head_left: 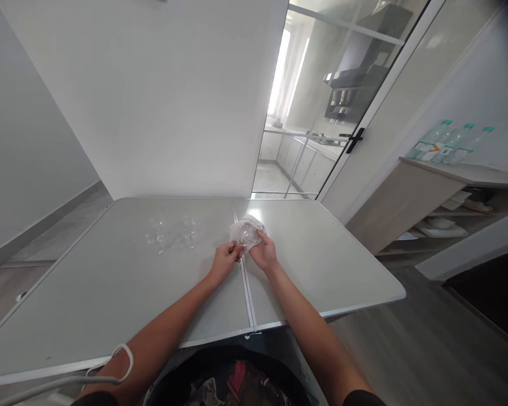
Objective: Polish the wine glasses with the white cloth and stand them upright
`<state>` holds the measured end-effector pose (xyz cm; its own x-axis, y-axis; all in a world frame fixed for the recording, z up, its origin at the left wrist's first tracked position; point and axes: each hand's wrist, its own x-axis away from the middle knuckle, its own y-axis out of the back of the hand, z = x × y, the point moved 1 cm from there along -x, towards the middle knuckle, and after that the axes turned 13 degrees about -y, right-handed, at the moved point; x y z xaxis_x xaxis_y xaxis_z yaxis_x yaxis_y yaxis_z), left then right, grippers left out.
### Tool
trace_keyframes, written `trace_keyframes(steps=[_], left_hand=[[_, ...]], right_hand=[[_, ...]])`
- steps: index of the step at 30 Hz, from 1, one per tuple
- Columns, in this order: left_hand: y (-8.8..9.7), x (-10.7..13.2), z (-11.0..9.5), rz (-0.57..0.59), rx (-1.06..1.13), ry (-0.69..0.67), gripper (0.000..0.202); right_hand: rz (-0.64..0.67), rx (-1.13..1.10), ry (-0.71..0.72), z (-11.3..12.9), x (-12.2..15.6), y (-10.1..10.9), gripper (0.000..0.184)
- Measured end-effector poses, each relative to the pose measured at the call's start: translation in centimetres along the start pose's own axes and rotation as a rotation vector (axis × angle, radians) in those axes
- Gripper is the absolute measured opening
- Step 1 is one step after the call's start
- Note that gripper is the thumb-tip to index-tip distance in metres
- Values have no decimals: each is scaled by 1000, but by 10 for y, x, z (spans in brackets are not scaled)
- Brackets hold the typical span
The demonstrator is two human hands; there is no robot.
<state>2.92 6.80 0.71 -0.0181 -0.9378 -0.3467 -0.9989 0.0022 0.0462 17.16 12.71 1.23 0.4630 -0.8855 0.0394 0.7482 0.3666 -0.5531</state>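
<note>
Both my hands meet over the middle seam of a grey folding table (110, 282). My right hand (265, 252) grips a clear glass wrapped in a white cloth (245, 230), its fingers curled round them. My left hand (225, 257) pinches the near edge of the same bundle, fingers closed. To the left of my hands, several clear glass items (171, 234) stand on the tabletop, faint against the grey surface.
A white wall panel stands behind the table. A glass door (322, 113) with a black handle opens to a kitchen at the back right. A wooden shelf unit (444, 186) on the right carries water bottles (449, 144). A white cable (118, 361) hangs by my left arm.
</note>
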Motion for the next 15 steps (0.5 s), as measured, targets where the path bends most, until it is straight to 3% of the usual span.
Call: trace_keyframes(steps=[3,6,10,13,15], left_hand=[[-7,-2,-1,-68,131,45,57],[-12,-2,2,-151,243,113,61],[-7,-2,6,-77,-205,33,62],[3,-1,5,6,-486,-32,46],[8,-1,2,41,-573,-54,31]], right_hand=[[-5,1,87,0,2,-4,37],[-31,172,200,-5,4,-6,39],[-14,724,383,-10,6,-7,35],[11,1144,577,-4,6,-6,37],[21,1304,604,1,7,-2,34]])
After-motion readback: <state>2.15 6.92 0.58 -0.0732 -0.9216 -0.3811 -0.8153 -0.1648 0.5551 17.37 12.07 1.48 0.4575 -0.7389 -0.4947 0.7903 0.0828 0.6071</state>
